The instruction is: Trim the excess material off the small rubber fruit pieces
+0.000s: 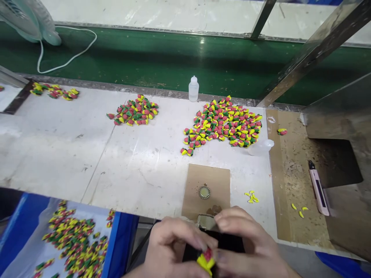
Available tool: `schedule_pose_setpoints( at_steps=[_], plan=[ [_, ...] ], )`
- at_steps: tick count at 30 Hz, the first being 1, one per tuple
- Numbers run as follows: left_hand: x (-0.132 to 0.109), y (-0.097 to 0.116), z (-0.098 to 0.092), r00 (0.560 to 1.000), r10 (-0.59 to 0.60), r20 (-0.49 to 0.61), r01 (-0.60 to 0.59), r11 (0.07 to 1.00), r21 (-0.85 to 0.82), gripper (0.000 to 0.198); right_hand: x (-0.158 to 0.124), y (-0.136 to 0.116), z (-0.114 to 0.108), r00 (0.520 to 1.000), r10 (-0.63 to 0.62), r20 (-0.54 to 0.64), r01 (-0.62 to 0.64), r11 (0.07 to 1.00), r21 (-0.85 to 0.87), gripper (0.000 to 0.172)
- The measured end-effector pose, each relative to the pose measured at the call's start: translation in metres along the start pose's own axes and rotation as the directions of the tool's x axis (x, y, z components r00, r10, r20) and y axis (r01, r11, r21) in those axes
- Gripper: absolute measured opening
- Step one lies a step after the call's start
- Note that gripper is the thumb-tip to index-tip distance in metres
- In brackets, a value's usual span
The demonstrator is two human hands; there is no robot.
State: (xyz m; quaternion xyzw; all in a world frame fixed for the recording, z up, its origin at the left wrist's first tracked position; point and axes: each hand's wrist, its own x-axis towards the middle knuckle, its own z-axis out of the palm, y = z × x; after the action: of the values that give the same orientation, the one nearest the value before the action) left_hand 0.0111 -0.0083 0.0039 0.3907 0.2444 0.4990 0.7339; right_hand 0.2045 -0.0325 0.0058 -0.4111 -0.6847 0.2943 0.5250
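My left hand (171, 243) and my right hand (246, 243) meet at the bottom edge of the view, below the table's front edge. Both pinch one small toy piece (206, 259), red on top with yellow below. Just beyond my fingers lies a brown cardboard square (207, 181) with a bottle cap (204, 192) on it. Further back sits a large pile of the same red, yellow and green pieces (223, 123). A smaller pile (135, 110) lies to its left.
A blue bin (121, 231) at the lower left holds many pieces. A small plastic bottle (193, 88) stands at the table's back edge. Loose yellow bits (251, 197) and a pink utility knife (319, 191) lie to the right. A fan (26, 19) stands at the back left.
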Motion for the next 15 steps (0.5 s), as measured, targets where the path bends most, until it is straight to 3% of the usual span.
schedule_pose_setpoints(
  at_steps=[2, 4, 6, 7, 9, 10, 13, 15],
  plan=[
    [0.005, 0.003, 0.001, 0.987, 0.147, 0.062, -0.155, 0.975, 0.159, 0.038, -0.007, -0.004, 0.003, 0.982, 0.187, 0.011, -0.185, 0.961, 0.204, 0.020],
    [0.010, 0.006, 0.002, 0.967, 0.219, 0.131, -0.249, 0.924, 0.292, 0.034, -0.013, -0.006, 0.005, 0.921, 0.310, 0.235, -0.380, 0.848, 0.369, 0.034],
    [0.013, 0.007, 0.002, 0.958, 0.220, 0.187, -0.276, 0.886, 0.372, 0.032, -0.016, -0.006, 0.007, 0.801, 0.380, 0.462, -0.563, 0.740, 0.369, 0.049],
    [0.014, 0.008, 0.002, 0.954, 0.205, 0.218, -0.279, 0.872, 0.402, 0.032, -0.018, -0.006, 0.009, 0.758, 0.408, 0.508, -0.616, 0.704, 0.353, 0.055],
    [0.014, 0.009, 0.001, 0.939, 0.179, 0.292, -0.299, 0.846, 0.442, 0.034, -0.021, -0.003, 0.015, 0.719, 0.448, 0.530, -0.665, 0.665, 0.340, 0.061],
    [0.013, 0.009, 0.000, 0.930, 0.178, 0.323, -0.318, 0.831, 0.457, 0.035, -0.023, 0.000, 0.020, 0.727, 0.442, 0.525, -0.658, 0.667, 0.350, 0.065],
    [0.010, 0.008, 0.000, 0.910, 0.215, 0.354, -0.371, 0.802, 0.467, 0.035, -0.034, 0.009, 0.040, 0.809, 0.357, 0.466, -0.554, 0.726, 0.406, 0.080],
    [0.007, 0.006, 0.002, 0.917, 0.222, 0.332, -0.361, 0.817, 0.451, 0.031, -0.043, 0.015, 0.054, 0.819, 0.352, 0.453, -0.520, 0.789, 0.328, 0.084]
  ],
)
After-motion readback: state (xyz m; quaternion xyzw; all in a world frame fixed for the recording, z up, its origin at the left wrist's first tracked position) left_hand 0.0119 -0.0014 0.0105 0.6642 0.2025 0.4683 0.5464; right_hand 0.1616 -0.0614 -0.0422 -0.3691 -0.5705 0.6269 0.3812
